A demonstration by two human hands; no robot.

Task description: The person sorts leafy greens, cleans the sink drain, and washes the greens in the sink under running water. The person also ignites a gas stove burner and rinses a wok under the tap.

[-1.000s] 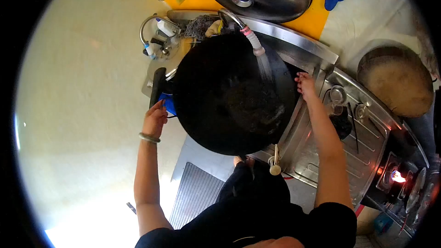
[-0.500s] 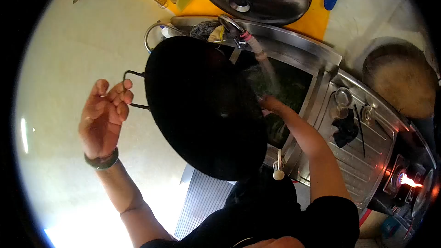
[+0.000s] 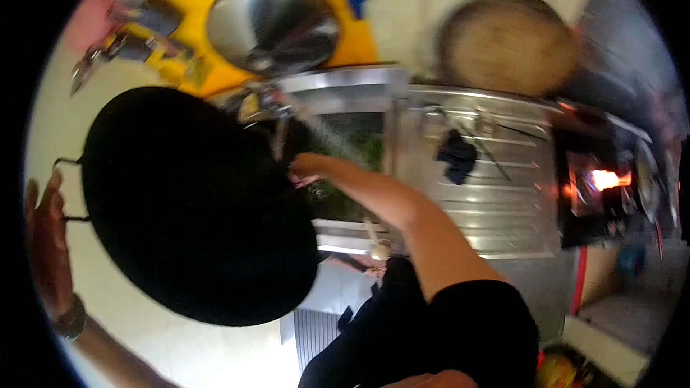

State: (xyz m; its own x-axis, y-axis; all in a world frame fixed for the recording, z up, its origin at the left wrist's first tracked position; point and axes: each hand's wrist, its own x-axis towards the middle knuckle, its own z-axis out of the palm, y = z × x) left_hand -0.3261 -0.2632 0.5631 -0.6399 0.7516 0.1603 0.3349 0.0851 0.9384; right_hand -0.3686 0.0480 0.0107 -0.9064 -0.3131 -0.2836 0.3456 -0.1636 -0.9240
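Observation:
A large black wok (image 3: 194, 208) is held up on its side over the left part of the sink (image 3: 345, 226), its dark face toward me. My left hand (image 3: 50, 259), at the left edge of view, has its fingers at the wok's wire loop handle (image 3: 70, 162); blur partly hides the grip. On the opposite rim my right hand (image 3: 307, 169) is closed, with something small and pinkish under the fingers. Water streams from the tap (image 3: 277, 104) into the sink beside the wok, where green stuff shows in the basin.
A ribbed steel drainboard (image 3: 496, 215) holds a black cloth (image 3: 456, 156) and thin sticks. Right of it a gas burner flame (image 3: 607, 179) is lit. A round wooden board (image 3: 510, 47), a steel bowl (image 3: 273, 29) on yellow cloth and several utensils (image 3: 136, 18) lie behind.
My view has turned to the right, so the sink, the wok and both hands sit farther left. The burner shows more fully. Both hands stay at the wok, and the water still runs.

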